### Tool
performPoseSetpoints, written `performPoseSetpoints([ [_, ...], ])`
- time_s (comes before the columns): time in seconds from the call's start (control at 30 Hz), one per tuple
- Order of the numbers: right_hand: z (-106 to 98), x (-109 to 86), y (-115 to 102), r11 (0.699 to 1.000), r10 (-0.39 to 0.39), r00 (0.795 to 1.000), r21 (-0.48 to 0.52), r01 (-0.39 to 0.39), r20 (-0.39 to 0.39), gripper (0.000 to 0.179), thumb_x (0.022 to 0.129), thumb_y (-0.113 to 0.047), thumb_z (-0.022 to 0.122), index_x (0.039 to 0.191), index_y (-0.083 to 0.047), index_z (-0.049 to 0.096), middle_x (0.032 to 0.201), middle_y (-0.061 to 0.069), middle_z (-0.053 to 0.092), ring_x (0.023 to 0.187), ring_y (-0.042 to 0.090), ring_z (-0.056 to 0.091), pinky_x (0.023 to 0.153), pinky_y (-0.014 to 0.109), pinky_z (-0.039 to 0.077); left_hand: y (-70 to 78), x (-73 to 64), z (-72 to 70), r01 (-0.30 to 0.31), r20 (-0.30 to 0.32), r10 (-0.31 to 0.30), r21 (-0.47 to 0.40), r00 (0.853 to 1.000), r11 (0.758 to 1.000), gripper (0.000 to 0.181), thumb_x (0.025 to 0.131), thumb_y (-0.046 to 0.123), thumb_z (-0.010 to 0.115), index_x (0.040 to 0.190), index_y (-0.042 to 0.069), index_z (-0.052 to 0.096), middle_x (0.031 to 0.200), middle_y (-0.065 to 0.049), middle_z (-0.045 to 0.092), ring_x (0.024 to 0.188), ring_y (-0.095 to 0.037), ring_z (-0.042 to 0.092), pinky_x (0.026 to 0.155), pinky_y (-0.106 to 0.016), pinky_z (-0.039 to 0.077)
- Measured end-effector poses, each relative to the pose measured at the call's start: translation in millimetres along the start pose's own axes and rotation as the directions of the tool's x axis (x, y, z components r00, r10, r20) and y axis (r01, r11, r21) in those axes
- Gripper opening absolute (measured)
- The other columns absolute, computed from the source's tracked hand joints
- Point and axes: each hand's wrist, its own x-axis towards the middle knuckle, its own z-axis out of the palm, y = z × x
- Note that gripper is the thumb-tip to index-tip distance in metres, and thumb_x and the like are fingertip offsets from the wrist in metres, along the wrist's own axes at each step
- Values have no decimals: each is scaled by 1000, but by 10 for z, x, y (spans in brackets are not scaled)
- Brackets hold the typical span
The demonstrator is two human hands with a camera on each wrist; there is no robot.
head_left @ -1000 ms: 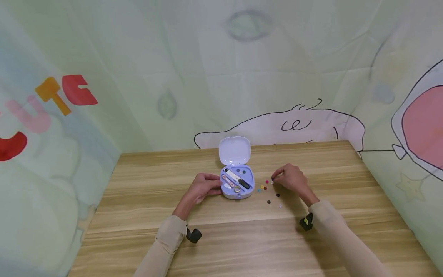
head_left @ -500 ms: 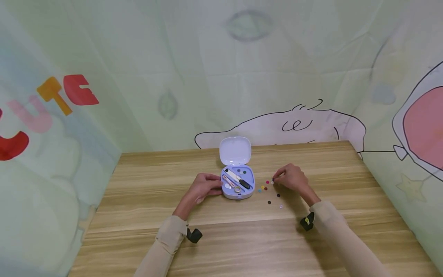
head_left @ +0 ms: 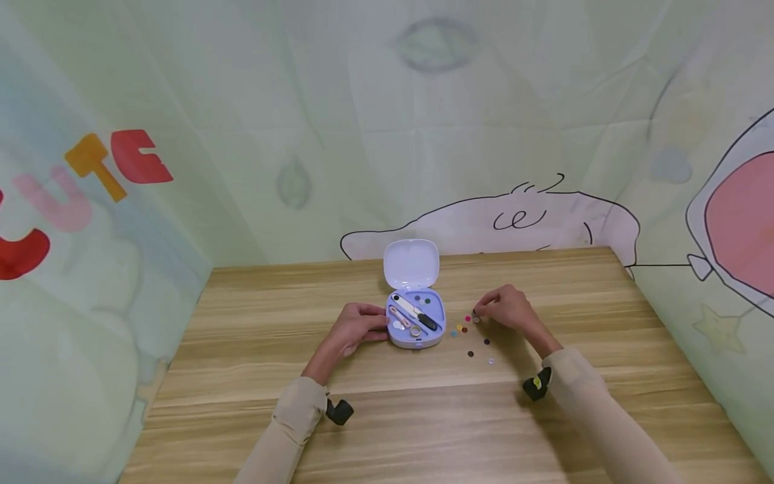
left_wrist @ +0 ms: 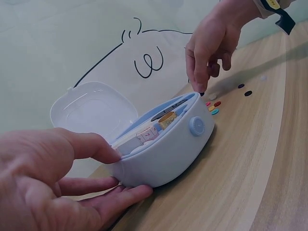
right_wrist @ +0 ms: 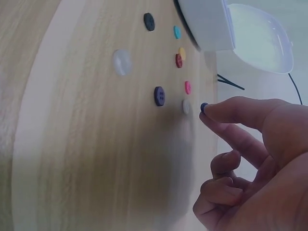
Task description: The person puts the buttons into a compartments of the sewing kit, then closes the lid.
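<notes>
Hands: left hand [head_left: 357,325] grips the left side of the case [left_wrist: 159,166], one digit bent onto the rim, others low against the outer wall; right hand [head_left: 510,310] pinches a dark blue button [right_wrist: 204,107] between thumb and forefinger, other fingers curled, close to the bench [head_left: 387,430].
Sleeves [head_left: 290,417]: beige, a black device [head_left: 340,412] at each wrist.
Near buttons: clear one [head_left: 491,361], black one [head_left: 471,353], then navy one [right_wrist: 160,96], spaced apart, right of the case.
Farther buttons: turquoise one [right_wrist: 177,32], yellow one [right_wrist: 182,51] and red one [right_wrist: 179,61] near the case; pink one [right_wrist: 187,87] and whitish one [right_wrist: 186,107] nearer the pinched button.
Case: white and blue, on the bench between the hands, round catch [left_wrist: 197,126] in front.
Inside: gold ring [head_left: 414,331], pinkish item [head_left: 399,316], black-and-white tool [head_left: 414,312] laid diagonally; small buttons [head_left: 427,301] in the far right compartment.
Lid [head_left: 411,263]: raised at the case's far side.
Backdrop [head_left: 423,161]: pale green, line-drawn figure [head_left: 562,222], coloured letters [head_left: 141,156] at left.
</notes>
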Motion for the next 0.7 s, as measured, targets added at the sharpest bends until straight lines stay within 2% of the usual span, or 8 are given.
performPoseSetpoints([
  [0.23, 7, 31, -40, 999, -45, 999, 30, 45, 9, 19, 96, -23, 75, 104, -7, 81, 106, 10, 71, 91, 24, 57, 73, 31, 47, 5, -10, 13, -3, 0, 3, -12, 1000, 1000, 30, 96, -9, 65, 124, -18, 57, 111, -25, 64, 88, -26, 71, 85, -39, 65],
  [0.4, 8, 42, -96, 997, -56, 998, 60, 54, 20, 20, 96, -25, 75, 105, -8, 82, 104, 8, 71, 93, 25, 56, 76, 32, 47, 7, -3, 13, 2, -2, -2, -10, 1000, 1000, 30, 97, -9, 65, 124, -18, 57, 112, -24, 64, 89, -26, 70, 86, -39, 65],
  [0.7, -1, 47, -258, 986, -78, 994, 154, 66, 77, 24, 99, -27, 72, 111, -8, 80, 111, 8, 71, 101, 27, 55, 86, 37, 48, 4, 3, 6, 3, 5, -3, -12, 1000, 1000, 31, 97, -8, 66, 125, -18, 57, 113, -25, 64, 89, -26, 71, 88, -41, 64],
])
